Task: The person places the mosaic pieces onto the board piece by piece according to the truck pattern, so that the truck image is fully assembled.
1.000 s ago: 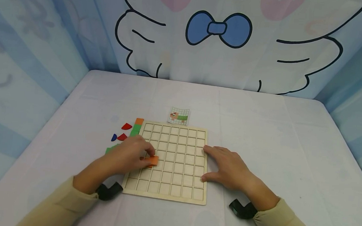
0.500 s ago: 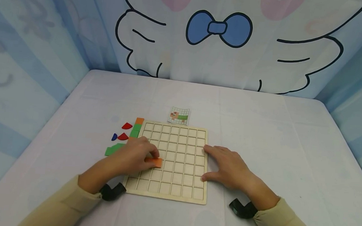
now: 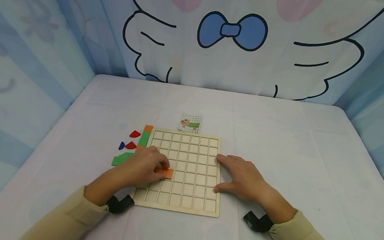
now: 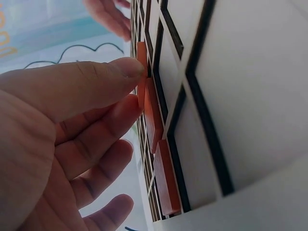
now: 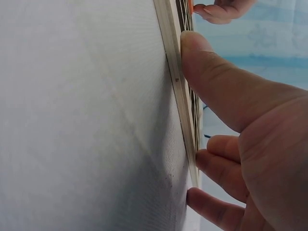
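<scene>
My left hand (image 3: 144,167) pinches an orange square tile (image 4: 141,52) between thumb and fingertips, low over the left half of the wooden grid board (image 3: 197,178). In the left wrist view, the held tile stands a little proud beside a second orange tile (image 4: 153,118) lying on the grid. A third orange tile (image 4: 166,178) sits in line with them, nearer the board's edge. The right hand (image 3: 242,179) rests against the board's right rim, thumb (image 5: 202,57) and fingers spread along it and holding no tile.
Left of the board lie green tiles (image 3: 143,142), an orange tile (image 3: 148,128), red fan-shaped pieces (image 3: 131,145), a blue half-round piece (image 3: 121,145) and more green pieces (image 3: 121,158). A small pattern card (image 3: 190,122) lies behind the board on the white tablecloth (image 3: 275,139).
My left hand has shifted slightly right across the board with the orange tile, then almost stopped. The right hand has stayed at the board's right rim.
</scene>
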A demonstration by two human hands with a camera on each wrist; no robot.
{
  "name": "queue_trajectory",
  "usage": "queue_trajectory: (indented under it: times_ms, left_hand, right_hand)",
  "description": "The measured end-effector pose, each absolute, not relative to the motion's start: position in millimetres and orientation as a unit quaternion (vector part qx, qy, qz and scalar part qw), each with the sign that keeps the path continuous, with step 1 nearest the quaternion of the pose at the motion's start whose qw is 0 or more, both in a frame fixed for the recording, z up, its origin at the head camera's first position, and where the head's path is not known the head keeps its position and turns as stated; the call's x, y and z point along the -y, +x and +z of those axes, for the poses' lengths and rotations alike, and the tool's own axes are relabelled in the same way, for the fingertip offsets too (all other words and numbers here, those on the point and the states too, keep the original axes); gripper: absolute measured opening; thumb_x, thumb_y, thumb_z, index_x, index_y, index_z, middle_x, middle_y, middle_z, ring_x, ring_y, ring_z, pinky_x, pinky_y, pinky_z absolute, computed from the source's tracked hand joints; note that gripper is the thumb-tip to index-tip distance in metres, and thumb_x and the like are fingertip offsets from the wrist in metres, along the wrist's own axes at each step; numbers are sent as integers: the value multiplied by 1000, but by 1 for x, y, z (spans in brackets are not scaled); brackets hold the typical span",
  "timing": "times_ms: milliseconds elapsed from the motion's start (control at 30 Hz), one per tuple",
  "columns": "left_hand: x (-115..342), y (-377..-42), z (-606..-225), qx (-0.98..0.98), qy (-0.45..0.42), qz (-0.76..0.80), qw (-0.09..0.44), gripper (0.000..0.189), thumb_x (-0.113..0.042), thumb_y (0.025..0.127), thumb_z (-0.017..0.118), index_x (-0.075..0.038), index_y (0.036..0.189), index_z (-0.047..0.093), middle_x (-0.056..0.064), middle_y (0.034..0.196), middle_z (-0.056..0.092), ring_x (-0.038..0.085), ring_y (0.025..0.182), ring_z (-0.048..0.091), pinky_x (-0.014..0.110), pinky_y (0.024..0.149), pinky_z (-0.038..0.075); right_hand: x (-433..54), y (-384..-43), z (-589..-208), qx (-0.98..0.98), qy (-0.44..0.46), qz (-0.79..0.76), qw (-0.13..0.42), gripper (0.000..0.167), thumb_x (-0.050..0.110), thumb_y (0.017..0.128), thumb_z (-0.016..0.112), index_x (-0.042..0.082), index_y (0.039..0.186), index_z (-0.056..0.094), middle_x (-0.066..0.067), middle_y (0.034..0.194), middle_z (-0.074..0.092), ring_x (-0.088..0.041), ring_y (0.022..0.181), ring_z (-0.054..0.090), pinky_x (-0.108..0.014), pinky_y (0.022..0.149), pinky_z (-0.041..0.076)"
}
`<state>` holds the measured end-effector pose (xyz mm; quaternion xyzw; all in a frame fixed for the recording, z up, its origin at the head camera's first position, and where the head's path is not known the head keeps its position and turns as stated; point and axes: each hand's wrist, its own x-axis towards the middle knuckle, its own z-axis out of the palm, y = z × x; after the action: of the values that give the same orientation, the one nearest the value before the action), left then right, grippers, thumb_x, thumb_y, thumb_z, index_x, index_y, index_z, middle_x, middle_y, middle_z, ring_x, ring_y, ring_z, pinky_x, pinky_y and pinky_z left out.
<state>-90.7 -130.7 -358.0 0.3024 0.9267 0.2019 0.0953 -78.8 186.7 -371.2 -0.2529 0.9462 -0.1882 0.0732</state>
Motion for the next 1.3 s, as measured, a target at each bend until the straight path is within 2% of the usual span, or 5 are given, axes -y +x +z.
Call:
queue_trajectory:
  times_ms: [533, 1300]
  left_hand:
    - [130, -89, -356, -924, 304, 208, 98, 11, -14, 83, 81, -16, 91, 73, -12, 82, 58, 13, 85, 49, 28, 70, 44]
    - [131, -91, -357, -919, 327, 205, 83, 14, -10, 82, 81, -15, 92, 72, -11, 85, 63, 14, 87, 50, 30, 73, 45]
  right_hand:
    - [-187, -79, -373, -947, -251, -189, 72, 86, 46, 75, 85, 5, 143, 51, -13, 138, 57, -36, 128, 51, -59, 96, 43]
    - [-187, -79, -371, -947, -251, -189, 70, 85, 46, 75, 85, 6, 143, 52, -13, 137, 58, -35, 128, 51, -59, 95, 43]
